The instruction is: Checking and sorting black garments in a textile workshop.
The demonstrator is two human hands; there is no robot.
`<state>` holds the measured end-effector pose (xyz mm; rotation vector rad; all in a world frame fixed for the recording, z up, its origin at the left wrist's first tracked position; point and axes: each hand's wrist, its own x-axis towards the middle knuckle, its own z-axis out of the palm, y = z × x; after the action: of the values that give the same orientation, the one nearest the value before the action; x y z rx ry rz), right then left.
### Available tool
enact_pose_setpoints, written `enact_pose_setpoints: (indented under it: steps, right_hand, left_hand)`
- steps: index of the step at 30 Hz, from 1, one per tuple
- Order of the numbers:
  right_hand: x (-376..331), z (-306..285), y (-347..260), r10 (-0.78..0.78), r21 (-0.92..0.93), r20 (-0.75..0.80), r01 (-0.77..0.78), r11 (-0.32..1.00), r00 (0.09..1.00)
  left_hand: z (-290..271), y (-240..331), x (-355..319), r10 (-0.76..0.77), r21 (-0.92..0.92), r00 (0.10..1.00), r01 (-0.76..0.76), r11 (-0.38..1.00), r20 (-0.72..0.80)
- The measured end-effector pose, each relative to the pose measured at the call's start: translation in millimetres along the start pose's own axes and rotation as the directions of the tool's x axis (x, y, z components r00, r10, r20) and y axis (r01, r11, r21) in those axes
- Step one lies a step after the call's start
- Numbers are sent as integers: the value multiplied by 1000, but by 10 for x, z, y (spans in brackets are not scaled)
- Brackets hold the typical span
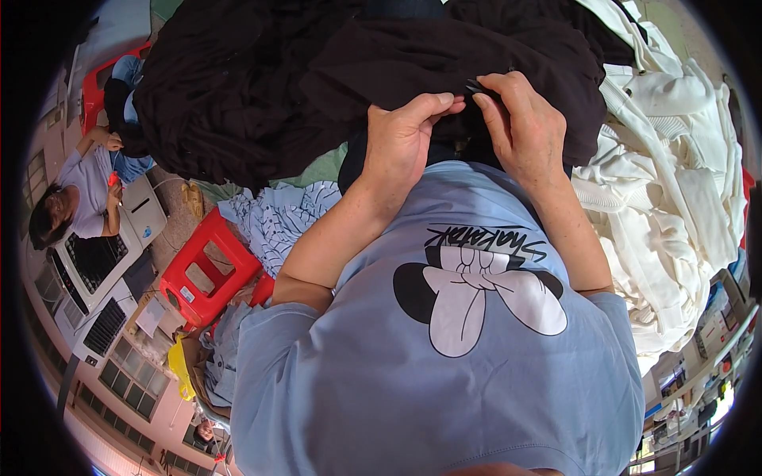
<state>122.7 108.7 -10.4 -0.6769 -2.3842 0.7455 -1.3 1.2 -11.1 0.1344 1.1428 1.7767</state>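
Observation:
A black garment [405,55] of soft cloth lies across my lap and bunches up in front of me. My left hand [401,139] is closed at its near edge, thumb and fingers pinching the cloth. Just to the right, my right hand [524,119] is closed with thumb and forefinger around a small dark pointed tool [474,86], perhaps thread snips. Most of that tool is hidden by the fingers, so its kind is unclear. The tool's tip sits close to my left fingertips, over the black cloth.
White knit garments [659,182] are heaped at my right. More black cloth [214,103] piles up at the left. Nearby stand a red plastic stool [208,266] and blue patterned cloth [282,222]. Another person [83,186] sits at the far left, holding something red.

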Motion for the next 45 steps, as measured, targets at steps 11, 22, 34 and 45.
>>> enact_pose_setpoints:
  steps: [11,22,34,45]
  right_hand:
    - [-6,18,-4,-80,15,-10,80,997,997]
    - [82,74,-132,332,181,121,-350,919,935]
    - [86,106,-78,417,312,192,-458,833,889]
    - [-23,32,28,76,146,61,-84,986,995]
  left_hand:
    - [-11,-12,12,-3,-69,1000,3,998,-5]
    - [92,9,7,86,19,996,-86,996,12]
    - [8,-59,55,100,63,994,-103,993,42]
    - [-26,-25,36,-1,-17,1000,1,1000,-8]
